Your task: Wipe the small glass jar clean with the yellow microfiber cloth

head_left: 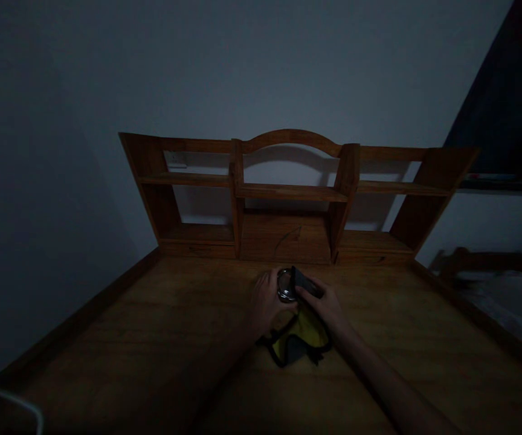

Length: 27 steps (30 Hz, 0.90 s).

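Observation:
My left hand (266, 301) is curled round the left side of a shiny round metal object (285, 286), perhaps a lid or small container; its exact kind is too dim to tell. In my right hand (325, 304) is a yellow and grey cloth (307, 329) with dark edging, pinched between thumb and fingers. A grey fold of it presses against the metal object's right side. The rest of the cloth hangs down below both hands, over the wooden desk top. Part of the metal object is hidden behind the cloth and fingers.
A wooden desk (174, 338) spreads out under my arms. Along its back stands a wooden shelf unit (290, 193) with low drawers. A pale cable (16, 399) curves at the lower left. White wall rises behind, with a dark board (505, 109) at the right.

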Available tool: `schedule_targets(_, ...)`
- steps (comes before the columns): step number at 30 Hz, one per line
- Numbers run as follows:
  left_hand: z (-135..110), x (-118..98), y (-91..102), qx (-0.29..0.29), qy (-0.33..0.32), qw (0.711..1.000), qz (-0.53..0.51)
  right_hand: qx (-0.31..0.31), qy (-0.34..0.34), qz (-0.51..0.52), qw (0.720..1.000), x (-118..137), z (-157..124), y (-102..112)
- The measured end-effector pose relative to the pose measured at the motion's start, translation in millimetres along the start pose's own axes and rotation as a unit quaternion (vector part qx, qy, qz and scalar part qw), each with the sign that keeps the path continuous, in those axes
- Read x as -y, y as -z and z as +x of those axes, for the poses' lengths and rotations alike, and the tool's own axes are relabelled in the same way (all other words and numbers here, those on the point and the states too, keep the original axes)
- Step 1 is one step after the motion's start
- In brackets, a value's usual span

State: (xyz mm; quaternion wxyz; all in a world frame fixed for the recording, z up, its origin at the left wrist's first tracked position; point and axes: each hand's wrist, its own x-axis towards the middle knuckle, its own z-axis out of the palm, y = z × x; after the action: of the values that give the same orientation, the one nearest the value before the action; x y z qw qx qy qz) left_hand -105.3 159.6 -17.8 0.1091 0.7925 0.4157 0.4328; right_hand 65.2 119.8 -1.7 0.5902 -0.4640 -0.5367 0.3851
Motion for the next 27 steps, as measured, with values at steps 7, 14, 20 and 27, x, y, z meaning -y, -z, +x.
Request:
schedule_targets(7, 0.0, 1.9, 1.3, 0.003, -0.004, 0.999, -0.032, 0.043, 0.031, -0.043, 0.998, 9.5, -7.2, -3.1)
schedule_targets(14, -0.2, -6.2, 5.9, 0.008, -0.027, 0.998, -0.053, 0.028, 0.060, -0.063, 0.996, 15.7, -10.2, -4.7)
schedule_targets(20, -2.5, -0.5, 0.5, 0.034, -0.085, 0.996, -0.009, 0.009, 0.081, -0.082, 0.993, 12.4, -12.7, -9.5)
schedule_targets(27, -4.1, -15.1, 7.6, 0.072, -0.095, 0.993, 0.022, -0.030, 0.095, -0.090, 0.991, 9.5, -12.4, -8.3)
